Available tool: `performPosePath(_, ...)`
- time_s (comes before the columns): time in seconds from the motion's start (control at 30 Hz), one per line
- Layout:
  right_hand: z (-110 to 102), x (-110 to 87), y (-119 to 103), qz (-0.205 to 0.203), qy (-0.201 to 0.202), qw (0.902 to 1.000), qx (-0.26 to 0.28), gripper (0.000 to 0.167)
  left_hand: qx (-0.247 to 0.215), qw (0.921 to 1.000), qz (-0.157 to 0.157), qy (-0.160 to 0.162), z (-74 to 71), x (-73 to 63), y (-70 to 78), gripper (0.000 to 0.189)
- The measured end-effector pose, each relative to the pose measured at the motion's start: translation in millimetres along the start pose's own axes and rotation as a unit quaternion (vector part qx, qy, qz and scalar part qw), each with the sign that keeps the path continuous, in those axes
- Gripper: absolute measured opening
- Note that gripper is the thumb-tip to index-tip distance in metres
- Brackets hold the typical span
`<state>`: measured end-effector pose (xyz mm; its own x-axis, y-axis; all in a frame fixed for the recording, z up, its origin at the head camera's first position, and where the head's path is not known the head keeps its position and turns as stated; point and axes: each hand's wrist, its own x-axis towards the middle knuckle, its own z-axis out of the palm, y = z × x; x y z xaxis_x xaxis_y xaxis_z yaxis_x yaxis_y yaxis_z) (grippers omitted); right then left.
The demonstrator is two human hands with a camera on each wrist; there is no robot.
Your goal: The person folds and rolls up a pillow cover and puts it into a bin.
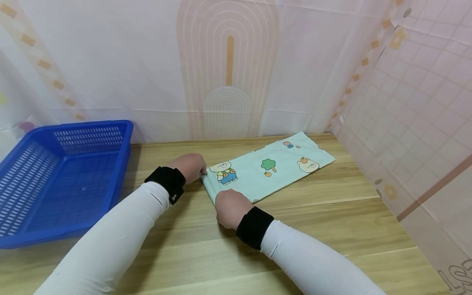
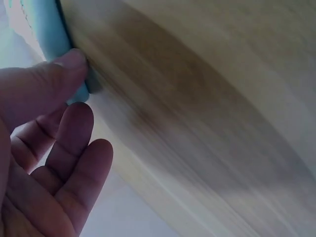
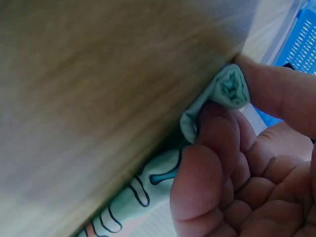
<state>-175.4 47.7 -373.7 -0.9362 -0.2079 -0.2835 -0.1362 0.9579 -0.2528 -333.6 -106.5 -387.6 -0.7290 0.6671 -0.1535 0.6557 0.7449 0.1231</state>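
A pale mint cloth (image 1: 250,174) printed with cartoon bears and a tree lies as a long folded strip on the wooden table, slanting up to the right. Its left end is rolled into a narrow tube. My left hand (image 1: 189,167) pinches the far end of this roll, the thumb (image 2: 59,79) lying along it in the left wrist view. At the near end, my right hand (image 1: 232,208) grips the roll between thumb and fingers. The right wrist view shows the spiralled roll end (image 3: 231,89) there. Part of the left fingers' contact is hidden.
A blue plastic basket (image 1: 127,164) with slotted walls stands on the table at the left, close to my left forearm. Bare wooden tabletop (image 1: 332,213) extends to the right and in front of the cloth. Patterned fabric hangs (image 1: 158,69) behind the table and along its right side.
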Motion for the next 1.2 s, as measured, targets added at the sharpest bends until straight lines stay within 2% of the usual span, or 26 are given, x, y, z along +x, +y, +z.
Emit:
performPosePath(0.17, 2.6, 0.4, 0.6, 0.014, 0.013, 0.9998, -0.01, 0.03, 0.026, 0.9995, 0.018, 0.007, -1.5, -1.1, 1.2, 0.013)
performPosePath(0.3, 2.4, 0.4, 0.8, 0.007, 0.024, 0.9989, -0.04, 0.032, 0.038, 0.999, 0.023, 0.008, -3.2, -3.1, 1.6, 0.01)
performPosePath(0.47, -0.6, -0.2, 0.7, 0.001, 0.01, 0.9994, -0.033, 0.034, 0.033, 0.9993, 0.016, -0.003, -4.9, -4.2, 2.0, 0.012)
performPosePath(0.67, -5.9, 1.5, 1.8, 0.021, -0.015, 0.9995, -0.02, 0.031, 0.033, 0.9992, 0.02, -0.008, -8.8, -2.7, 3.8, 0.015)
performPosePath(0.93, -11.1, 7.1, 8.2, 0.041, -0.05, 0.9979, -0.003, 0.03, 0.012, 0.9995, -0.01, -0.026, -9.6, 3.0, 5.1, 0.019)
performPosePath(1.2, -14.9, 13.4, 14.8, 0.045, -0.065, 0.9967, -0.016, 0.03, 0.003, 0.9977, -0.039, -0.056, -15.9, 6.3, 11.3, 0.021)
